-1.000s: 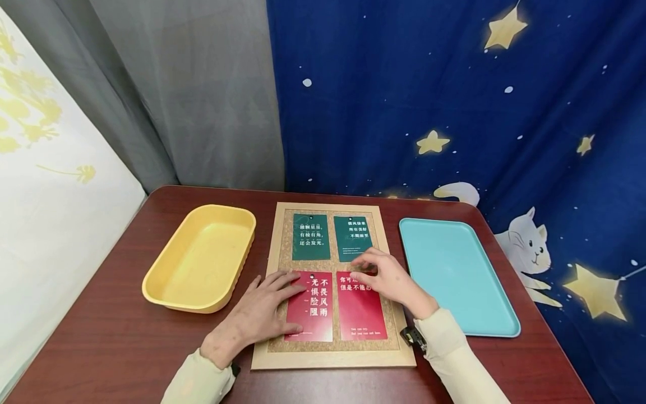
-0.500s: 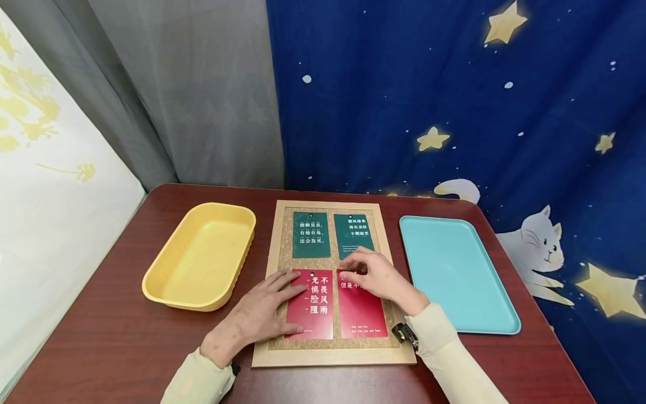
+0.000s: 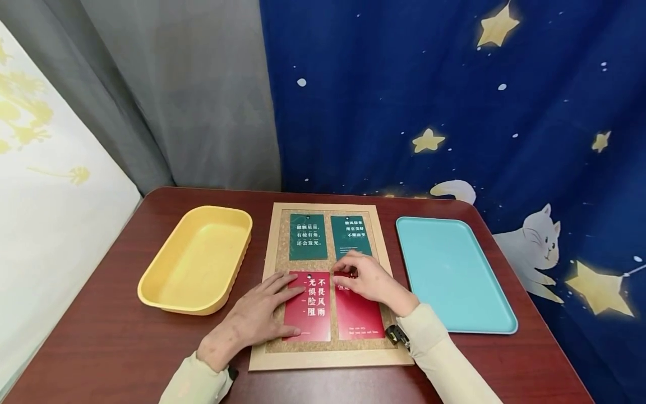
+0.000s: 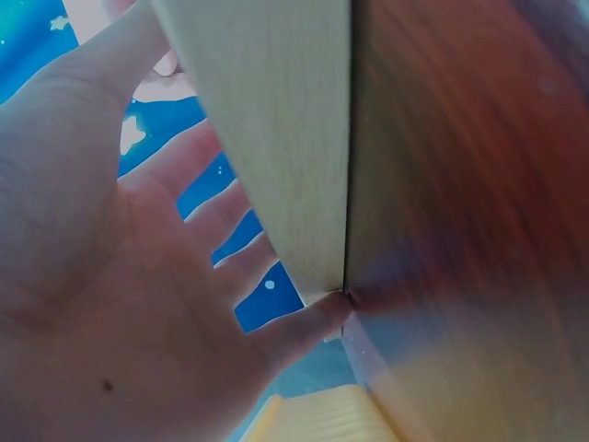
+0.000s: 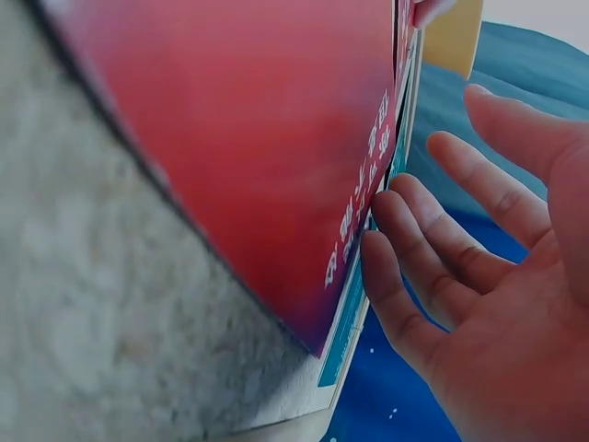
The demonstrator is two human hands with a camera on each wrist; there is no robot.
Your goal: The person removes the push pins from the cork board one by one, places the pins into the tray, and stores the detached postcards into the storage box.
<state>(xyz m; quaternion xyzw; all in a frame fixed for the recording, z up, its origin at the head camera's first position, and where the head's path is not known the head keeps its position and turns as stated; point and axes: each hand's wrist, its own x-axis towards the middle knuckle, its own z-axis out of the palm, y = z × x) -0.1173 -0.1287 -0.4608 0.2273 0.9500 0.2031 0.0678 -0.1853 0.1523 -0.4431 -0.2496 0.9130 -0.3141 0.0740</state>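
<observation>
A wood-framed cork board point(image 3: 323, 359) lies at the table's middle with two green cards point(image 3: 308, 237) above and two red cards below. My left hand point(image 3: 280, 293) lies flat with straight, spread fingers on the left red card point(image 3: 309, 306); the left wrist view shows its fingers point(image 4: 198, 216) against the wooden frame point(image 4: 276, 138). My right hand point(image 3: 349, 268) rests at the top edge of the right red card point(image 3: 358, 317). In the right wrist view its fingers point(image 5: 433, 267) are loosely extended, tips touching that red card point(image 5: 276, 138). Whether a pin sits under them is hidden.
A yellow basin point(image 3: 199, 261) stands left of the board and a flat turquoise tray point(image 3: 451, 275) right of it, both on the dark red table point(image 3: 101, 336). A blue star curtain point(image 3: 454, 101) and a grey curtain hang behind.
My right hand has crept a little left and up along the right red card's top edge. The left hand has stayed flat on its card.
</observation>
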